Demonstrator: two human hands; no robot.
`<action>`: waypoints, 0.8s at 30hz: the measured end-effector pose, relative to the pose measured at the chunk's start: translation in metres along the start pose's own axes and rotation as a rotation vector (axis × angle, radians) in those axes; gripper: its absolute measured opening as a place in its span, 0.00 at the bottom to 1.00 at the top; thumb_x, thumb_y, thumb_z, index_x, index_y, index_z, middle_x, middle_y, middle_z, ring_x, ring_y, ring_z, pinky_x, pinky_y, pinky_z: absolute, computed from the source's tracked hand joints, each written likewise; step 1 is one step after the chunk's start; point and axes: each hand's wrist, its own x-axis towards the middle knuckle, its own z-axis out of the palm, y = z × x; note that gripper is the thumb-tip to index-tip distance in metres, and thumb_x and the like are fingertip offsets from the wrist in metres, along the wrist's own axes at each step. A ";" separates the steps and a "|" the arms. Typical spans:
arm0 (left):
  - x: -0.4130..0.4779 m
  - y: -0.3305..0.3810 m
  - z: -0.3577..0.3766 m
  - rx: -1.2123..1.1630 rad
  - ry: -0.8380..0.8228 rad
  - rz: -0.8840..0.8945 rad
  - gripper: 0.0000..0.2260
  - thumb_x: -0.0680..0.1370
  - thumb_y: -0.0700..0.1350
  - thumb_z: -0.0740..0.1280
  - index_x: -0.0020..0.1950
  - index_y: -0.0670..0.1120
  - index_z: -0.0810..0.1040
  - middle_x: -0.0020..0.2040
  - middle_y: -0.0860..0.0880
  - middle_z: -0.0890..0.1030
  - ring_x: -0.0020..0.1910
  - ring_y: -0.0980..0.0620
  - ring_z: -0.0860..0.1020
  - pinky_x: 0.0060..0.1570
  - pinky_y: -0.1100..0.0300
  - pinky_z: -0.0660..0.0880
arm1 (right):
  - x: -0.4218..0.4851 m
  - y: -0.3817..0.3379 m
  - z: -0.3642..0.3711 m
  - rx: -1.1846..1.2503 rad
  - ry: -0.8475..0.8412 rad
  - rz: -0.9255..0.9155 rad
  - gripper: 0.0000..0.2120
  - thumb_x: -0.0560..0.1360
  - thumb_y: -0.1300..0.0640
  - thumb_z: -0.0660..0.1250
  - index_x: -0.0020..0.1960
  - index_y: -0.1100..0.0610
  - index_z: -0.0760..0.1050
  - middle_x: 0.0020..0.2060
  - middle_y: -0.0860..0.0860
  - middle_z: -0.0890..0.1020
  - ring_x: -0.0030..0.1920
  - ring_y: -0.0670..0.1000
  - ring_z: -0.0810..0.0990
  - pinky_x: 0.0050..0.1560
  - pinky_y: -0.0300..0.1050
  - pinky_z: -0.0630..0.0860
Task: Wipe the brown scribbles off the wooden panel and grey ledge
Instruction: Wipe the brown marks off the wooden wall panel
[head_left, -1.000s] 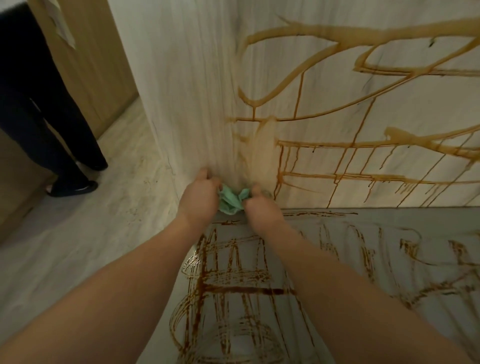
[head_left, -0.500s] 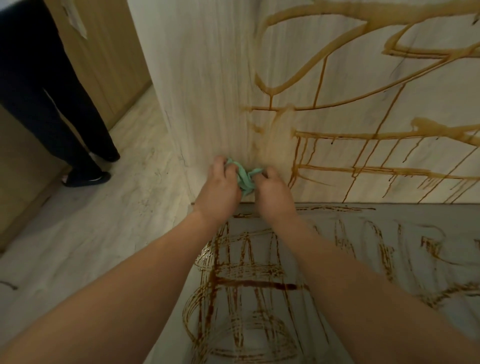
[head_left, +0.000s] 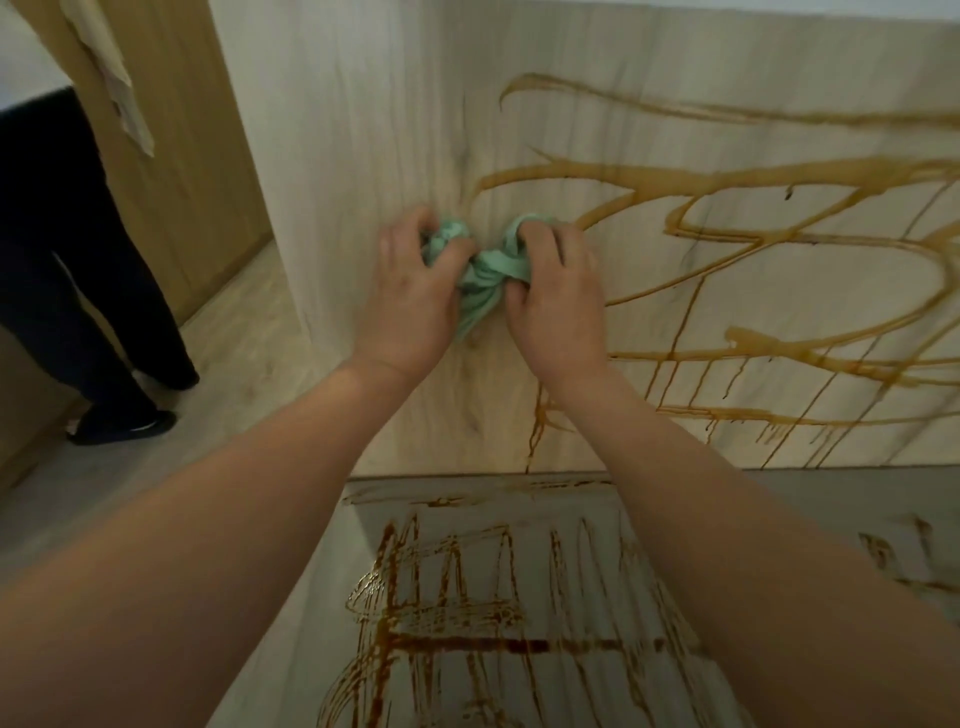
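A pale wooden panel (head_left: 363, 130) stands upright in front of me, with brown scribbles (head_left: 727, 182) and drip lines across its right half. Below it lies the grey ledge (head_left: 810, 499), covered in darker brown scribbles (head_left: 467, 623). Both hands press a bunched green cloth (head_left: 485, 273) against the panel at mid height. My left hand (head_left: 410, 306) grips the cloth's left end and my right hand (head_left: 558, 306) grips its right end. The panel's left part around the cloth shows only a faint smear.
A person in dark trousers and dark shoes (head_left: 78, 291) stands at the left on the pale floor (head_left: 218, 364). Behind them is a tan wooden door or cabinet (head_left: 182, 156). The panel's left corner edge (head_left: 270, 234) runs down to the floor.
Both hands have moved the green cloth up the panel from just above the ledge to mid height. The brown smear near the panel's lower left has faded.
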 end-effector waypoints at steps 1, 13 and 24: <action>0.014 0.002 -0.006 -0.001 0.057 0.003 0.12 0.77 0.36 0.66 0.60 0.41 0.80 0.60 0.32 0.72 0.59 0.32 0.72 0.57 0.46 0.73 | 0.016 -0.004 -0.006 0.007 0.034 -0.013 0.19 0.73 0.63 0.68 0.64 0.60 0.76 0.58 0.59 0.77 0.53 0.61 0.77 0.52 0.51 0.74; -0.010 -0.005 0.004 0.009 -0.091 0.164 0.10 0.76 0.32 0.66 0.56 0.35 0.78 0.61 0.35 0.78 0.58 0.36 0.75 0.58 0.46 0.75 | -0.004 0.010 0.002 -0.201 -0.174 -0.267 0.15 0.72 0.57 0.70 0.59 0.57 0.78 0.61 0.60 0.76 0.58 0.63 0.73 0.45 0.55 0.78; 0.060 -0.011 -0.030 0.071 0.166 0.098 0.08 0.75 0.35 0.63 0.53 0.36 0.77 0.58 0.35 0.77 0.56 0.38 0.73 0.58 0.52 0.69 | 0.052 -0.016 0.002 -0.099 -0.023 -0.257 0.19 0.73 0.54 0.68 0.62 0.60 0.79 0.59 0.59 0.79 0.56 0.63 0.74 0.54 0.55 0.73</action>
